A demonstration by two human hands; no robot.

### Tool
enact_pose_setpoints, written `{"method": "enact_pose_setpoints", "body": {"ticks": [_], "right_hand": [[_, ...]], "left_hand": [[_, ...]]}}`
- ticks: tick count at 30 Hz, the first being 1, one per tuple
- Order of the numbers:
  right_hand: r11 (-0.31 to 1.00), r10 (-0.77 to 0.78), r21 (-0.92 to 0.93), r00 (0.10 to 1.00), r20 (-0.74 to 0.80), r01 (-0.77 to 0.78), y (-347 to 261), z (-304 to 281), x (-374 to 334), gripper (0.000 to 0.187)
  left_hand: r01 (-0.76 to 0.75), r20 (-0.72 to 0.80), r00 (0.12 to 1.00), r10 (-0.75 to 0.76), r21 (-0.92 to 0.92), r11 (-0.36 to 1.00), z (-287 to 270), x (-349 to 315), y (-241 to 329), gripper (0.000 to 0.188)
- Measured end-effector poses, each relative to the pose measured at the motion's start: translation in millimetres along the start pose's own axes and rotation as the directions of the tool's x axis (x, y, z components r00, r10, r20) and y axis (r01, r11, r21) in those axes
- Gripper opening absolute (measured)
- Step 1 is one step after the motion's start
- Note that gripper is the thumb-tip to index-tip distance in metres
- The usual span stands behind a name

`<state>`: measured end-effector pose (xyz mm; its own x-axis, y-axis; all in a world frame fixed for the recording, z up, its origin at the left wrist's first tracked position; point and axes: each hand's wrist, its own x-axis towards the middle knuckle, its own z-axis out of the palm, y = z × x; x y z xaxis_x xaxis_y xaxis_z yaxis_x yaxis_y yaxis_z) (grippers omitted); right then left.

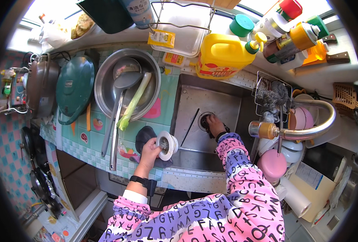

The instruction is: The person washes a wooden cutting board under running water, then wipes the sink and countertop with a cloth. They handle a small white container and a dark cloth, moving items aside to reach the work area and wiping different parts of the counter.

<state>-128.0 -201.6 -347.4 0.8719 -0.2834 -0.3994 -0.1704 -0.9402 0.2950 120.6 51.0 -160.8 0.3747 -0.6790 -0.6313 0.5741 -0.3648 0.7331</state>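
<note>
My left hand (147,152) grips a white-rimmed sink strainer (171,146) by its side, tilted so that its metal basket shows. Just behind that hand a dark grey cloth (144,136) lies on the tiled counter. Down in the stainless steel sink (189,101), my right hand (216,126) is at the round drain (203,117), its fingers curled over the dark opening. What those fingers hold, if anything, is hidden. A thin black stick (191,126) lies in the basin left of the drain.
Left of the sink stands a steel bowl (102,86) with a leek (136,99), a grey ladle (127,79) and a strainer spoon. A yellow detergent jug (223,56) stands behind the basin. The curved faucet (308,133) and a wire rack with scouring pads (273,97) border its right.
</note>
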Motion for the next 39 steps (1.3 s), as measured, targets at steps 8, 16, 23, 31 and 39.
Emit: {"method": "enact_pose_setpoints", "body": {"ticks": [8, 16, 23, 31, 39], "right_hand": [[0.778, -0.023, 0.614, 0.971, 0.238, -0.132, 19.3, -24.0, -49.9, 0.030], [0.274, 0.480, 0.558, 0.614, 0.626, -0.783, 10.3, -35.1, -14.1, 0.035], [0.172, 0.732, 0.770, 0.603, 0.317, -0.614, -10.4, -38.9, 51.0, 0.029], [0.633, -0.027, 0.758, 0.974, 0.225, -0.157, -35.1, -40.5, -14.5, 0.031], [0.826, 0.178, 0.397, 0.853, 0.491, -0.401, 38.8, -25.7, -42.0, 0.024]], "left_hand": [[0.010, 0.007, 1.000, -0.010, -0.030, 0.999, 3.3, -1.4, 5.2, 0.028], [0.028, -0.002, 1.000, -0.028, -0.010, 1.000, 2.1, -2.1, 6.1, 0.028], [-0.007, -0.004, 1.000, 0.007, -0.033, 0.999, 2.8, -0.2, 3.4, 0.028], [-0.011, 0.018, 1.000, 0.012, -0.038, 0.999, 3.2, -0.3, 5.0, 0.029], [-0.011, 0.003, 1.000, 0.011, -0.031, 0.999, 3.4, -0.4, 5.0, 0.029]]}}
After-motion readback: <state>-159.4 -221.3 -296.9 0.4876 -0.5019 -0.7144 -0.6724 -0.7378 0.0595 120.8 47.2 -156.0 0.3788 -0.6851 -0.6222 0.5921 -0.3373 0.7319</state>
